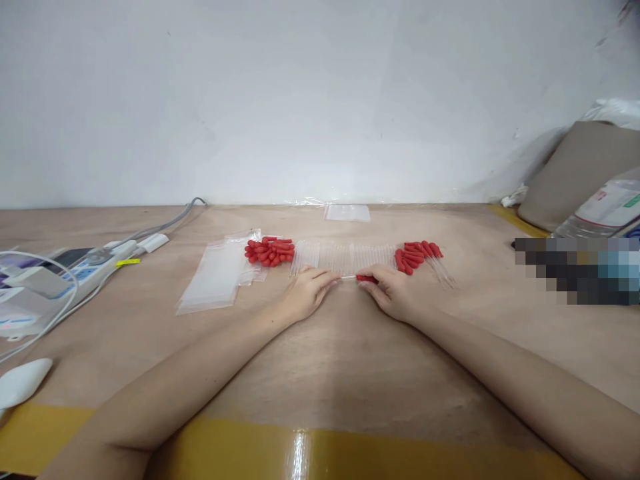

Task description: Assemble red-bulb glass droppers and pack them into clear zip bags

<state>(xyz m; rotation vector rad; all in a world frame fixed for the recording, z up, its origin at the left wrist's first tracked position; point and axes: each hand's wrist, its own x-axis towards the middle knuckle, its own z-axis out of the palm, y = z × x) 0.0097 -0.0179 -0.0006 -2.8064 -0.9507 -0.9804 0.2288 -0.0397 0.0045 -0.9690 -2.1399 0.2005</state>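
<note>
Between my hands lies a clear dropper tube (pixel 349 278) with a red rubber bulb (pixel 367 279) at its right end. My left hand (pixel 310 291) is closed on the tube, and the fingers of my right hand (pixel 393 291) pinch the bulb. Just behind them a row of clear dropper tubes (pixel 373 255) lies side by side. A heap of red rubber bulbs (pixel 270 252) sits left of that row. To the right lie several droppers (pixel 424 252) with red bulbs on their tubes.
Clear plastic bags (pixel 210 277) lie left of the bulbs, with another small bag stack (pixel 347 213) near the wall. A power strip (pixel 83 273) with cables and a white spoon-like object (pixel 25 382) are at left. A plastic bottle (pixel 607 203) stands at right beside a grey-brown container (pixel 575 167).
</note>
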